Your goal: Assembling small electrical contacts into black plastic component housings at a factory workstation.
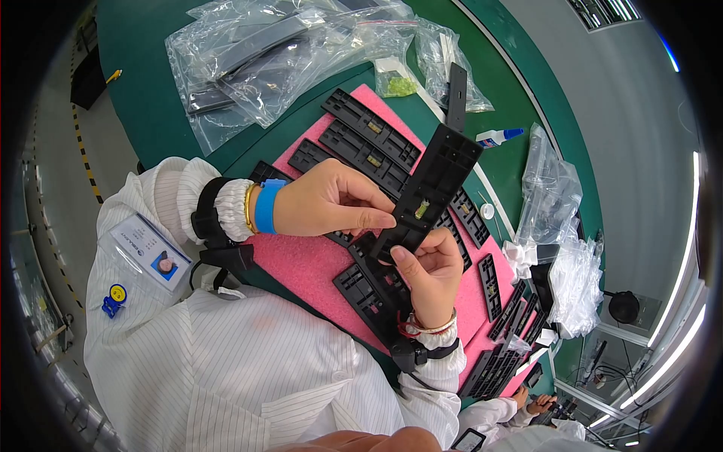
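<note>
glue bottle (498, 136), clear plastic bags (256, 68)

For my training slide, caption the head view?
Both hands hold a long black plastic bracket above a pink foam mat.

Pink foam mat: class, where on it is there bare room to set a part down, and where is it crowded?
Bare pink shows on the pink foam mat below the left hand, beside the sleeve, and a small corner near the green-filled bag. The black plastic parts crowd the middle and the far right end. Both hands hold a black frame above it.
</note>
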Demonstrator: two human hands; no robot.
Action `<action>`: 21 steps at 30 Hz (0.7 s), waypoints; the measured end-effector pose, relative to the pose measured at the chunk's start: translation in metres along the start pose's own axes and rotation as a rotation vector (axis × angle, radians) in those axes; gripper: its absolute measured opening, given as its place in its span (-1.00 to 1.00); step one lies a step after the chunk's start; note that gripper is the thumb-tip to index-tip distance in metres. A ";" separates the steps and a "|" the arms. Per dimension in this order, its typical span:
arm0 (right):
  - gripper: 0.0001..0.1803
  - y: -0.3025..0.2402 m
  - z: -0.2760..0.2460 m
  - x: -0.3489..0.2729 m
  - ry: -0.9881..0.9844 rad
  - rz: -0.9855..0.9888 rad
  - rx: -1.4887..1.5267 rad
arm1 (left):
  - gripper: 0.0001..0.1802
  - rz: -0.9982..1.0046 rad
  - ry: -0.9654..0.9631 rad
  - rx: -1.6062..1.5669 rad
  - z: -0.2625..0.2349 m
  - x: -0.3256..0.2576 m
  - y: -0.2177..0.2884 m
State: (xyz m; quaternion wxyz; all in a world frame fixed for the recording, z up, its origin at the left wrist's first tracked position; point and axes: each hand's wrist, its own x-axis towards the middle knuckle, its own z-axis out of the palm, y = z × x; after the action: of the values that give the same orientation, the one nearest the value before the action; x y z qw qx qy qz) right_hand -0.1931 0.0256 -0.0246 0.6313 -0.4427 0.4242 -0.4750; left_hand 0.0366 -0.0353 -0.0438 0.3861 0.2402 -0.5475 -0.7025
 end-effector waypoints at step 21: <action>-0.74 -0.003 0.002 0.001 0.018 0.075 -0.007 | -0.79 0.011 0.000 0.019 0.000 0.000 0.003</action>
State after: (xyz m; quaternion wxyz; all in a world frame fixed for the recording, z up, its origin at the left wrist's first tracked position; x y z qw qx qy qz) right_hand -0.1914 0.0241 -0.0217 0.6434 -0.4244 0.4476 -0.4534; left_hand 0.0378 -0.0354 -0.0405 0.3876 0.2409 -0.5556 -0.6950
